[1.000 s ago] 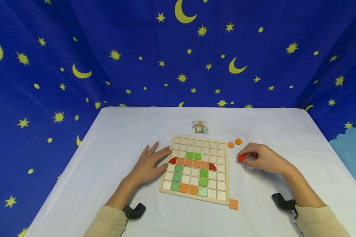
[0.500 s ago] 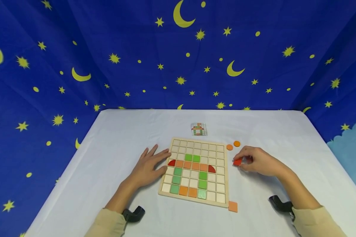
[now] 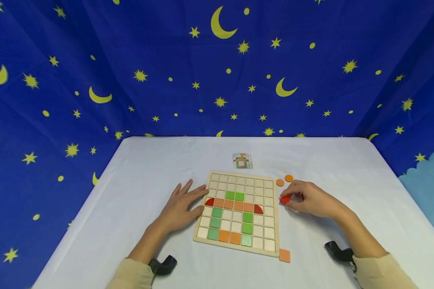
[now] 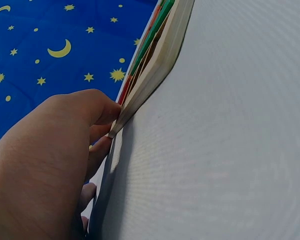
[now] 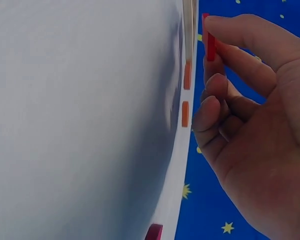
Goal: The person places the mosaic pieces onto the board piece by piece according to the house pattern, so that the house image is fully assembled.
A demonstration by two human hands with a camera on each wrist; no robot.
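Observation:
A wooden grid board (image 3: pixel 258 242) lies on the white table, with green, orange and dark red tiles set in some of its squares. My left hand (image 3: pixel 179 209) rests at the board's left edge, fingers spread and thumb and index finger touching the frame. Right of the board, my right hand (image 3: pixel 312 200) pinches a small red tile (image 3: pixel 285 199) between thumb and fingers, just above the table. In the right wrist view that red tile (image 5: pixel 209 40) appears edge-on, so its full shape is hidden.
Behind the board lies a small pattern card (image 3: pixel 242 160). Two orange discs, one paler (image 3: pixel 280 182) and one deeper (image 3: pixel 288 178), sit near its right back corner. By the front right corner is an orange square tile (image 3: pixel 284 255). A dark pinkish piece (image 5: pixel 154 232) shows in the right wrist view.
My right hand has moved left with the red tile, closer to the board's right edge. The left hand stays at the left edge. The head view has shifted slightly.

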